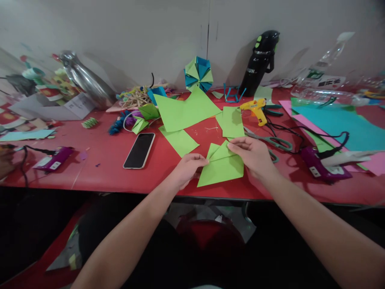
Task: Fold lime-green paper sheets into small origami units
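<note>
A light green sheet of paper [224, 170], partly folded over along its upper side, is held between my two hands near the table's front edge. My left hand [190, 168] pinches its left side between thumb and fingers. At the upper right of the paper, the thumb and fingers of my right hand [249, 154] are closed on the fold. More green paper pieces lie just beyond: a large one with a curved edge [183, 110], a smaller one [182, 142] and a squarish one [233, 122]. Scissors [278, 143] rest beside my right hand, partly hidden by it.
A phone [139, 150] lies to the left. Behind stand a folded blue-and-green paper ball [198, 74] and a black bottle [259, 64]. A yellow glue gun [255, 109] with its cord lies right, near a purple power strip [325, 166] and coloured sheets [337, 120]. Another person's hand [5, 162] shows far left.
</note>
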The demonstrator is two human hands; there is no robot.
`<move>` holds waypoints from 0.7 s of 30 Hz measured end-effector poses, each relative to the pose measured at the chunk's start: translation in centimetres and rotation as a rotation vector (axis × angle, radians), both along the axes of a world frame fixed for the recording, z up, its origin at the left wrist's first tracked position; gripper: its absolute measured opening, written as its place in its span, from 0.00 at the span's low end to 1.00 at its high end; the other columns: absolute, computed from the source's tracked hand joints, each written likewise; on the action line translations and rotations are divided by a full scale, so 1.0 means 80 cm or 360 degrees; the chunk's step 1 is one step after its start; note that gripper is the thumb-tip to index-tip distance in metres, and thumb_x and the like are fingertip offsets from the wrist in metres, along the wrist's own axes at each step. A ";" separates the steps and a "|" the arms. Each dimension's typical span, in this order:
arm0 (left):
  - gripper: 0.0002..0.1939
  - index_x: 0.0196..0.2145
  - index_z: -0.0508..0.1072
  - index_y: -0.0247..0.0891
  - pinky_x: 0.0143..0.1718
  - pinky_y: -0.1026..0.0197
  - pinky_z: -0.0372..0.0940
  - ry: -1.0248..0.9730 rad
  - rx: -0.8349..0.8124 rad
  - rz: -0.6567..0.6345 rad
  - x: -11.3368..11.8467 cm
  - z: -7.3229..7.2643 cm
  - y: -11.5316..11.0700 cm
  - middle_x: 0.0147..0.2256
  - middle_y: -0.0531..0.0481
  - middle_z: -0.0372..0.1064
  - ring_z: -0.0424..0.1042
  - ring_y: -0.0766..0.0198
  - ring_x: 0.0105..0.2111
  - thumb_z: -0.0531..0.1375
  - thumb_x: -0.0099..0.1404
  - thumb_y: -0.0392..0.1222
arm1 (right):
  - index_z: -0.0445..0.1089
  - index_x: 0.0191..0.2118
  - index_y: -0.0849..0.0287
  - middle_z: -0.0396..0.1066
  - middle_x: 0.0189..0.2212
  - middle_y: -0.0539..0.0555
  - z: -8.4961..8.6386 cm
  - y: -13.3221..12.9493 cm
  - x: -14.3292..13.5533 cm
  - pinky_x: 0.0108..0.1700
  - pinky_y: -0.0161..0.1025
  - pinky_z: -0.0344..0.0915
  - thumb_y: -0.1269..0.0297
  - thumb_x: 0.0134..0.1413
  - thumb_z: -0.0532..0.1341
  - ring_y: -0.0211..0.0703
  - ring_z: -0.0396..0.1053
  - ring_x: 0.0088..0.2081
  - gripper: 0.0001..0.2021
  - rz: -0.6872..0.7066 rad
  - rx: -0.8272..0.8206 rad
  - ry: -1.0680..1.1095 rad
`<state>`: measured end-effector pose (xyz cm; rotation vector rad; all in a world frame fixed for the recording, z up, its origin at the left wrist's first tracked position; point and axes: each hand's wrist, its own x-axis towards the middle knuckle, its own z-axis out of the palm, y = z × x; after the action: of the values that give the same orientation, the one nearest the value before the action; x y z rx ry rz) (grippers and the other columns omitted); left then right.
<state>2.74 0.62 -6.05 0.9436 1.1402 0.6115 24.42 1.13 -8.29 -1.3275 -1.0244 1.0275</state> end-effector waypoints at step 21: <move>0.11 0.20 0.67 0.40 0.16 0.62 0.59 0.0851 0.0459 -0.0556 0.002 0.001 0.016 0.08 0.52 0.61 0.64 0.60 0.09 0.57 0.59 0.42 | 0.73 0.39 0.59 0.73 0.39 0.61 -0.010 -0.004 -0.006 0.46 0.52 0.67 0.65 0.63 0.56 0.56 0.70 0.43 0.08 0.0139 0.0598 -0.1756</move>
<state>2.88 1.93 -5.98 1.5787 1.3289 0.2403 23.91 0.81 -9.12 -1.5230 -1.9744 0.0424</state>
